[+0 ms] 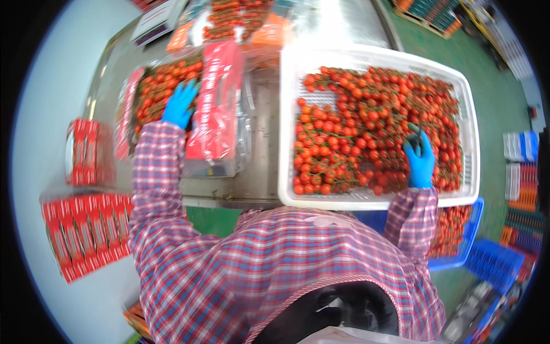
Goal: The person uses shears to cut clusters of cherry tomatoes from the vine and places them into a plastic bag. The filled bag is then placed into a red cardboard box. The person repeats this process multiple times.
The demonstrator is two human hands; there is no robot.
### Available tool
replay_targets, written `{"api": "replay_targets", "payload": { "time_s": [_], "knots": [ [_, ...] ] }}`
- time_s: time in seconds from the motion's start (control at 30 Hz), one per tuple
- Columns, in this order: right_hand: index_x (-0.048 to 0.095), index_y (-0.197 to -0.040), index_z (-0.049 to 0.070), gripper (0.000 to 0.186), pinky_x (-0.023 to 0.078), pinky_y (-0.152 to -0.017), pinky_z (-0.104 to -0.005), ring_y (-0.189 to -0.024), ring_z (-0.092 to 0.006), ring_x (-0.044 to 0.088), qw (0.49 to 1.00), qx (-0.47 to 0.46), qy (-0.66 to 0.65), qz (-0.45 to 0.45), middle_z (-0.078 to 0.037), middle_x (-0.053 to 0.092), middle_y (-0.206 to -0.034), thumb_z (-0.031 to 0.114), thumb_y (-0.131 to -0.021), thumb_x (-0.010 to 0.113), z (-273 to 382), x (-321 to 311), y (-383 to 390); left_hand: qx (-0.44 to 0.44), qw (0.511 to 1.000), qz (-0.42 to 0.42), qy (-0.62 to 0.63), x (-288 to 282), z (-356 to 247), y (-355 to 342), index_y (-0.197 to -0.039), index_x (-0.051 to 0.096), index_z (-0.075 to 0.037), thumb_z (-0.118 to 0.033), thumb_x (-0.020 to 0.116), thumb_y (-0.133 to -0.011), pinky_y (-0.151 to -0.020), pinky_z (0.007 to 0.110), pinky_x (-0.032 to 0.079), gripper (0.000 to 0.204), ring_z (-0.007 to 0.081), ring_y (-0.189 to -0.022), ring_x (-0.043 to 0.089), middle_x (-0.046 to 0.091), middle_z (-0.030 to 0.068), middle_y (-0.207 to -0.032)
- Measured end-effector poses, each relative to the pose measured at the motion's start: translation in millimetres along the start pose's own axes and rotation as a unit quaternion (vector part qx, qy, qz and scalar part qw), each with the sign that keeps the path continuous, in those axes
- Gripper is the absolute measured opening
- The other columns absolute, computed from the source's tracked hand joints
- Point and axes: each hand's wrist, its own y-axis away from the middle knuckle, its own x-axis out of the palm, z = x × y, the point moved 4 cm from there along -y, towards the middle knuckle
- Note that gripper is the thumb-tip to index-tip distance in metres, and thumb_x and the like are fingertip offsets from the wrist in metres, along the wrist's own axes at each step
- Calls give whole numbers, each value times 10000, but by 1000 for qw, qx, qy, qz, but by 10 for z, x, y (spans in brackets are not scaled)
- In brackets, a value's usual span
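Note:
My left hand point(181, 105), in a blue glove, lies with fingers stretched out over cherry tomatoes on the vine point(153, 98). These tomatoes fill a red cardboard box point(215, 103) lined with clear film, its printed flap turned out to the right. Over the large white crate point(282, 143) on the right is my right hand point(421, 163), also gloved in blue. Its fingers are bent around a small dark green object point(412, 137) whose kind I cannot make out. Vine tomatoes point(344, 126) fill most of the crate, with the slatted bottom showing at its upper left.
Both containers stand on a metal table point(263, 120). More tomatoes in orange-sided packs point(269, 30) lie at the far side. Red boxes point(86, 229) are stacked at the left. A blue crate with tomatoes point(452, 229) sits below the white crate. Pallets point(427, 17) stand on the green floor.

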Motion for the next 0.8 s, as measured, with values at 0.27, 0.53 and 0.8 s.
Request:
{"api": "replay_targets", "payload": {
  "time_s": [0.27,0.53,0.8],
  "knots": [
    [562,-1199,101,455,450,-741,-222,-821,-84,518,997,-47,53,25,-3,510,-919,-31,-768,618,126,20,2,223,945,-52,235,-299,-1968,-1128,-1071,601,-40,19,533,-724,-932,377,422,358,297,-1095,516,549,140,-1135],
    [553,-1149,60,433,474,-722,-299,-847,-203,580,993,-104,52,7,-89,554,-969,21,-733,669,146,16,24,135,979,152,7,1065,-2995,-1996,-1213,492,-91,-139,595,-738,-917,419,434,489,354,-1082,505,505,196,-1147],
    [561,-1128,53,419,475,-709,-306,-818,-249,579,986,-135,93,28,-107,544,-939,34,-724,672,258,22,38,51,914,262,306,464,-2603,-1750,-819,588,-77,-149,627,-738,-716,343,475,115,204,-895,583,596,108,-924]
  ]
}}
